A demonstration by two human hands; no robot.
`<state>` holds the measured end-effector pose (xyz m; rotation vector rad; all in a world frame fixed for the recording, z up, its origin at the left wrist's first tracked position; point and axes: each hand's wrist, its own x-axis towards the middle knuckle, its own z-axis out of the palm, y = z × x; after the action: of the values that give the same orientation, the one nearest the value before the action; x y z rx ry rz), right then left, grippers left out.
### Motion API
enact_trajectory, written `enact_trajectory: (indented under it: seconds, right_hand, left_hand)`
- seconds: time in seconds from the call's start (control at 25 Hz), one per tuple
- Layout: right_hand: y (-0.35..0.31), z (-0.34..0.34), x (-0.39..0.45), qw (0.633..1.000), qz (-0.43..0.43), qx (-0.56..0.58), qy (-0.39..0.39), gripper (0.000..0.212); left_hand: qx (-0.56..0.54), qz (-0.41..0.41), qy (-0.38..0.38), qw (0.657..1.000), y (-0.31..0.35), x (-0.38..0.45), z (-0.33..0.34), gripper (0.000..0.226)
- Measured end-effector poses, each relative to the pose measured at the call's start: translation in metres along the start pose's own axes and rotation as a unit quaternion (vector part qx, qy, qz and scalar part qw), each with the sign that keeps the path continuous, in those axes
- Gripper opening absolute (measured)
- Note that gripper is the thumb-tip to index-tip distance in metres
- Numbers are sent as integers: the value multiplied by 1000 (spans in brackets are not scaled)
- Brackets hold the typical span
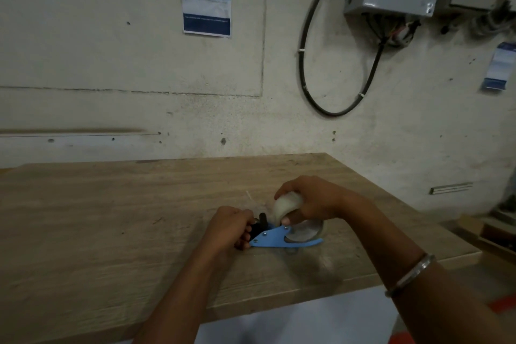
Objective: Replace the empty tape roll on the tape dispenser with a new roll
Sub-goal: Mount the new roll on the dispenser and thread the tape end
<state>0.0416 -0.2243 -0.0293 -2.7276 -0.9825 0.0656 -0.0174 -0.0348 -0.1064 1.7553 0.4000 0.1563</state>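
While the blue tape dispenser (275, 239) lies on its side on the wooden table (111, 218), near the front edge, both hands work at it. Its frame is flat, smooth, painted metal or plastic, cut to a tapering plate with a curved arm sweeping right, and it ends in a black handle (258, 225) at the left. The tabletop is pale, grainy wood, scuffed and matte. Curled into a fist, the left hand (227, 227) clasps the black handle, knuckles up, forearm reaching in from below. The right hand (312, 200) arches over from the right, fingers wrapped across the top of a cloudy, translucent tape roll (286, 207) and thumb pressed at its lower edge, holding it just above the dispenser's round hub. A plain metal bangle (410, 274) circles the right wrist. Two hands, one dispenser and one roll are visible; whether a second roll sits on the hub I cannot tell.
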Motion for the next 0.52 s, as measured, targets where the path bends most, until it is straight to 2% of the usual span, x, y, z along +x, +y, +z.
enact_trajectory:
  seconds: [0.12, 0.28, 0.36, 0.44, 0.52]
  right_hand:
    - [1, 4, -3, 999, -6, 34, -5, 58]
    - [14, 11, -7, 976, -16, 214, 32, 35]
    - [29, 20, -12, 938, -17, 342, 52, 30]
    - [41, 31, -17, 879, -15, 473, 58, 34]
    - [47, 37, -19, 845, -25, 531, 60, 36]
  left_hand:
    - [21, 34, 25, 999, -4, 1, -1, 22]
    - [-3, 20, 30, 999, -4, 3, -2, 20]
    - [-1, 9, 26, 1000, -3, 2, -2, 24]
    - [-18, -3, 19, 1000, -3, 3, -3, 24]
    - [-39, -12, 12, 999, -3, 4, -4, 21]
